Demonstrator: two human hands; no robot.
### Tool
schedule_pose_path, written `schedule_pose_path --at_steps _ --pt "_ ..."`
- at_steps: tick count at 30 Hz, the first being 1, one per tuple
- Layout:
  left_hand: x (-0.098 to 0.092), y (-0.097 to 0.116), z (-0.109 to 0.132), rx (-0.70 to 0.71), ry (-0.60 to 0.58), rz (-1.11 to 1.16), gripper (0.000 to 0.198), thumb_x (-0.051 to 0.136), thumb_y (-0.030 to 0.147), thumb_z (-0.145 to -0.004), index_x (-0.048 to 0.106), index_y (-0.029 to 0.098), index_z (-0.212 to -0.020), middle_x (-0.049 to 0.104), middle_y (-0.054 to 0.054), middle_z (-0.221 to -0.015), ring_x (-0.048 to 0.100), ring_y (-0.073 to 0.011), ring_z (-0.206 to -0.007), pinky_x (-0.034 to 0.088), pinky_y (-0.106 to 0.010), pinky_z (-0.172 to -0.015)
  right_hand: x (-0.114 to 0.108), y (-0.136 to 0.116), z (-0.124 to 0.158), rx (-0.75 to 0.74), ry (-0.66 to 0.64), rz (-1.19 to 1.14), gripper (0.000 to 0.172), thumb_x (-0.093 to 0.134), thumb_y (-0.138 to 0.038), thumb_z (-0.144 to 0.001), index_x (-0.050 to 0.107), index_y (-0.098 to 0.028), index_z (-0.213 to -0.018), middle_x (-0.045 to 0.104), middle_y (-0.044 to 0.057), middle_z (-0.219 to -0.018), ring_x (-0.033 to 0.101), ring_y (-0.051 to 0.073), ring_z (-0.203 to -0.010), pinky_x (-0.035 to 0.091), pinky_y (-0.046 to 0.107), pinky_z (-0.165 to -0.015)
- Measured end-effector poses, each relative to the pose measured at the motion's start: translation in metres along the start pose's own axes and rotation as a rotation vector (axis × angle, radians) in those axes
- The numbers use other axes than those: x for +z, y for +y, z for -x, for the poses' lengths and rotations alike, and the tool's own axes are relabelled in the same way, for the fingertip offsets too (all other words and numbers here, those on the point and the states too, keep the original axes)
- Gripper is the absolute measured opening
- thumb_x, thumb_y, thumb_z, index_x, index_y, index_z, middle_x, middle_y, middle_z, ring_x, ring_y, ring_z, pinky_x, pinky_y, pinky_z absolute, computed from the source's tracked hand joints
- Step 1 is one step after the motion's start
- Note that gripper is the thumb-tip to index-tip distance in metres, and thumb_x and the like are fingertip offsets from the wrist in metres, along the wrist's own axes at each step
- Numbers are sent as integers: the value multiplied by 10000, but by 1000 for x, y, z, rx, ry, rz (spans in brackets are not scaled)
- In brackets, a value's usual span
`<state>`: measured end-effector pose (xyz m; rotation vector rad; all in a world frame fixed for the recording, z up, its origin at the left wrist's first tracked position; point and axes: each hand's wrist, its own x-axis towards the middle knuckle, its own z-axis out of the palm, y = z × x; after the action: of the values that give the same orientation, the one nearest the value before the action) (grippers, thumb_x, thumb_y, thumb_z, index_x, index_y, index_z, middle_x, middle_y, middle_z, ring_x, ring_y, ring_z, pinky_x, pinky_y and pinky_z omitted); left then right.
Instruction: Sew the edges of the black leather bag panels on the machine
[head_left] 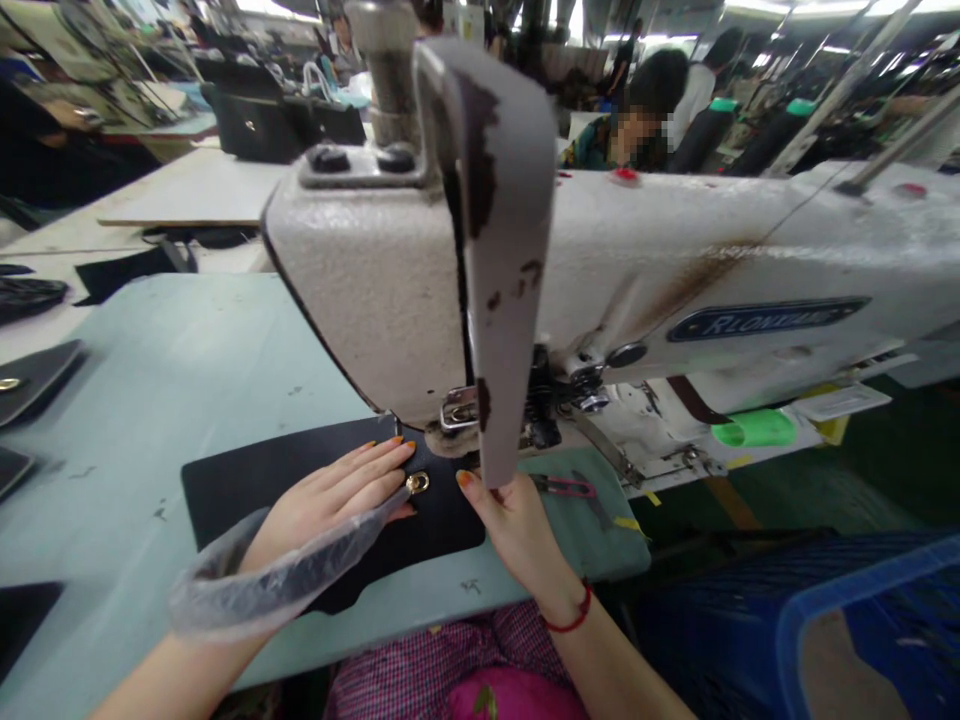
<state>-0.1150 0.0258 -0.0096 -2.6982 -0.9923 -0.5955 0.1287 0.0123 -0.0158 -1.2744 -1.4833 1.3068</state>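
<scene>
A black leather-like panel (262, 470) lies on the pale green table under the sewing machine's head (375, 290). My left hand (337, 500) rests flat on it, fingers stretched out and close together, tips near the presser area. Beside those fingers a gold-coloured metal fitting (417, 483) sits on the panel. From it a loop in translucent plastic (277, 590) passes over my left wrist. At the panel's right edge my right hand (514, 520) pinches it, thumb on top. Its other fingers are partly hidden behind the machine's grey upright guard (510, 270). The needle is hidden too.
Pink-handled thread snips (566, 486) lie right of my right hand. More black pieces (37, 380) are on the table's left. A blue plastic crate (795, 620) stands at lower right. A white worktable (187, 190) and other people are farther back.
</scene>
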Motion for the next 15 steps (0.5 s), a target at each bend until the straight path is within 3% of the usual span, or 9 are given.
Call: schedule_pose_path --at_steps 3,6,9,15 --pt "2 0 5 -15 -4 1 347 566 373 -909 563 176 -1194 608 -90 -1319 569 -227 -1224 471 -369 -1053 0 6 15 14 -11 7 477 505 -469 -925 382 -165 -579 309 -41 -550 348 74 -503 226 213 -472" --pt "0 0 7 -50 -1 23 357 554 407 -912 566 179 -1186 624 -87 -1297 618 -228 -1155 515 -362 -998 2 9 29 113 -51 -68 433 520 -488 -918 514 -155 -641 519 -15 -554 530 103 -515 342 182 -463" --pt "-3 0 5 -116 -16 49 341 544 408 -916 572 196 -1181 657 -69 -1245 659 -224 -1079 550 -340 -941 3 9 37 159 -87 -157 429 534 -495 -911 605 -138 -685 685 51 -669 619 126 -569 449 180 -501" --pt "-12 -1 1 -294 -153 201 292 537 388 -919 576 212 -1149 676 -44 -1194 686 -238 -999 564 -352 -910 -4 4 34 200 -178 -277 468 553 -548 -884 673 -109 -773 729 103 -745 674 151 -636 487 189 -519"
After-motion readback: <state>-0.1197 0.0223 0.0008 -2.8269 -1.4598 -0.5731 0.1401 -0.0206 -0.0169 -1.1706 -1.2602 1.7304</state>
